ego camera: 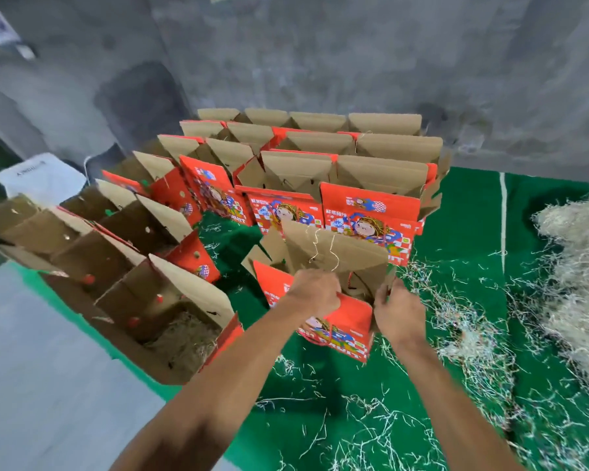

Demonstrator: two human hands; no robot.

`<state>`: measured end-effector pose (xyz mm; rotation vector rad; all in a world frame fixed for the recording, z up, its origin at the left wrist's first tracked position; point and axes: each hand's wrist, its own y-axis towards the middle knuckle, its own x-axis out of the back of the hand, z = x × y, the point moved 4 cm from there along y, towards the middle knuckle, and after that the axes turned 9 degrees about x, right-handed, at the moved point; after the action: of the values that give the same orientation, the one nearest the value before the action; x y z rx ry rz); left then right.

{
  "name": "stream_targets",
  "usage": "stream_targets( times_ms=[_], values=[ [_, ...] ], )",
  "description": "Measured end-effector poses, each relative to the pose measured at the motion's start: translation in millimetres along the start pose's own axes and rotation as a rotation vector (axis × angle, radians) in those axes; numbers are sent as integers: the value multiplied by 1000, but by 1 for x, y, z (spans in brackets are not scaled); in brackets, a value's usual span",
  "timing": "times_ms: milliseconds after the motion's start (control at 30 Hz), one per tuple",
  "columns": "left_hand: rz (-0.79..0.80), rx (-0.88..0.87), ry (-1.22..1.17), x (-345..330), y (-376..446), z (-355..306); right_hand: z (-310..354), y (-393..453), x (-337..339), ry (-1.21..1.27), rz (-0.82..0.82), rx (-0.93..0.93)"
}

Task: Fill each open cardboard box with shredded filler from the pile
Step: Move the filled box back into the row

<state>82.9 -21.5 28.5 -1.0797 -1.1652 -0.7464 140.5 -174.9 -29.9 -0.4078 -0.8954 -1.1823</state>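
Note:
A red printed cardboard box [340, 331] with its brown flaps standing open sits just in front of me on the green mat. My left hand [315, 290] grips the box's near top edge. My right hand [397, 311] holds the box's right corner with curled fingers. A few strands of filler cling to its raised back flap [334, 253]. The pale heap of shredded filler [578, 266] lies at the right. Behind stand several rows of open boxes [320, 164]. At the left, the nearest open box [181, 331] holds filler.
Loose filler strands [439, 351] litter the green mat [466, 205] around me. A grey concrete floor [48, 385] borders the mat on the left, and a grey wall rises behind the boxes. A white bag [41, 178] lies at the far left.

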Motion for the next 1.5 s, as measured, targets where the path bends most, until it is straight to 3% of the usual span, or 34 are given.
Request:
stream_targets(
  times_ms=[467, 667, 833, 1067, 1500],
  values=[
    [82, 162, 50, -7, 23, 144, 113, 19, -84, 158, 171, 56],
    [71, 268, 25, -10, 22, 210, 161, 21, -120, 227, 204, 103],
    [5, 345, 115, -14, 16, 255, 186, 25, -151, 272, 338, 64],
    [-81, 348, -88, -1, 1, 270, 209, 34, -170, 216, 459, -8],
    [-42, 385, -260, 1, -4, 312, 242, 43, -212, 301, 584, -73]
  ],
)
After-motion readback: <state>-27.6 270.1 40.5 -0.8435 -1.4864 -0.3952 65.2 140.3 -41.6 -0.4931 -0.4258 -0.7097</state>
